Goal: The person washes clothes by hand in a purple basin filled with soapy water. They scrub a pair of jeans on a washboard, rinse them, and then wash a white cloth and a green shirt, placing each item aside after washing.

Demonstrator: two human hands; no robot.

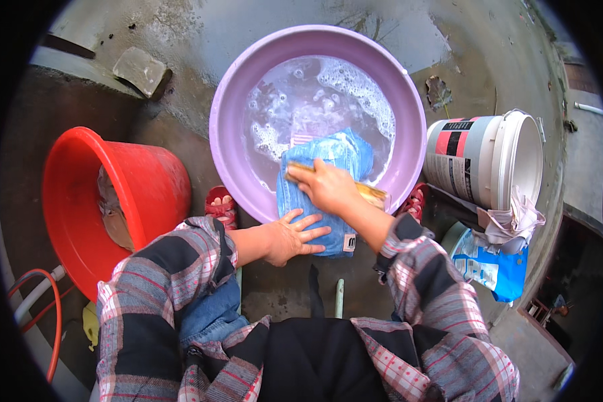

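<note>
Before me stands a round purple plastic basin point(233, 115) of sudsy water point(301, 85). A light blue denim garment point(294, 198) lies over its near rim, partly on the water and partly hanging outside, with a small label patch on the near end. My right hand point(329, 188) is closed around a long wooden scrubbing brush point(369, 193) pressed to the denim; its bristles are hidden. My left hand point(296, 236) rests flat on the near part of the denim with fingers spread. A pink striped patch point(304, 139) shows at the garment's far edge, partly in the suds.
On the left a red plastic bucket point(156, 171) lies tipped with cloth inside. To the right, a white paint bucket point(482, 151) lies on its side, with a crumpled pale cloth point(515, 221) and a blue plastic bag point(507, 269) near it. A broken block point(140, 70) lies on wet concrete. An orange hose point(56, 321) curves at lower left.
</note>
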